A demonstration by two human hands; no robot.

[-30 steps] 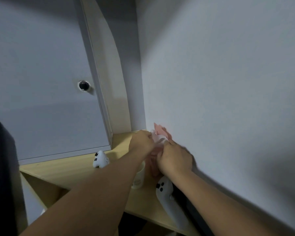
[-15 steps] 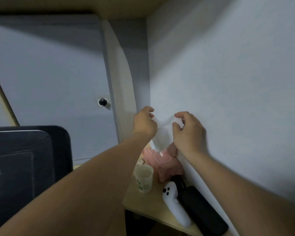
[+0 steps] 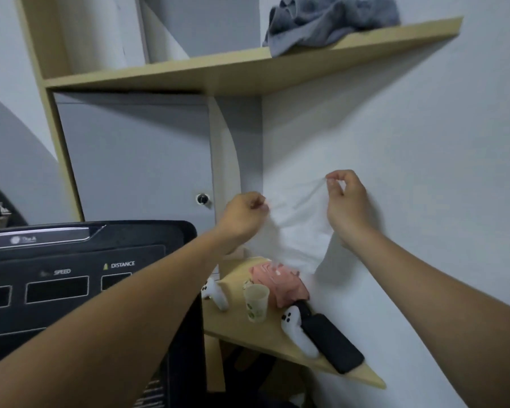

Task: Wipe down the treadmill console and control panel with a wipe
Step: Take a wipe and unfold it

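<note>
Aloft, thin white wipe (image 3: 299, 222) spread above wooden corner shelf (image 3: 265, 334) | left hand (image 3: 243, 214) pinching left corner | right hand (image 3: 346, 198) pinching right corner | black treadmill console (image 3: 71, 278) lower left.

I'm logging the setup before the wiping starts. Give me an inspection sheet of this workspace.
Surface: wooden corner shelf, low against the wall, crowded.
Job's things: white wipe spread in the air between both hands; treadmill console at lower left, SPEED and DISTANCE windows dark, not yet touched.
Clutter: pink wipe pack, paper cup, two white controllers, black phone-like slab.
Grippers: left hand and right hand each pinch an upper corner of the wipe.
Cables: nothing seen.
Surroundings: upper shelf holding grey cloth; cabinet door with knob; white wall.
</note>
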